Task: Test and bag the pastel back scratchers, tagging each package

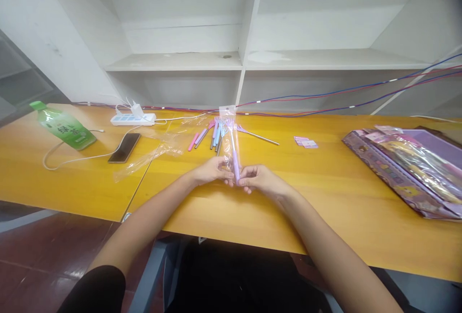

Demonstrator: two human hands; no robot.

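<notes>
A purple back scratcher (236, 161) with a claw-shaped head lies inside a narrow clear plastic bag (227, 111), low over the table. My left hand (215, 170) is closed on the bag's left side near its lower end. With thumb and fingers, my right hand (258, 178) pinches the lower end of the scratcher's handle and the bag around it. Just beyond my hands, several more back scratchers (216, 132) in pink, blue and purple lie in a loose pile. One purple scratcher with a long metal rod (258, 136) points to the right.
Small pink-and-white cards (306, 143) lie right of the pile. A patterned purple box (393, 178) with bagged items stands far right. To the left are loose clear bags (166, 144), a phone (124, 148), a power strip (133, 119) and a green tea bottle (67, 128).
</notes>
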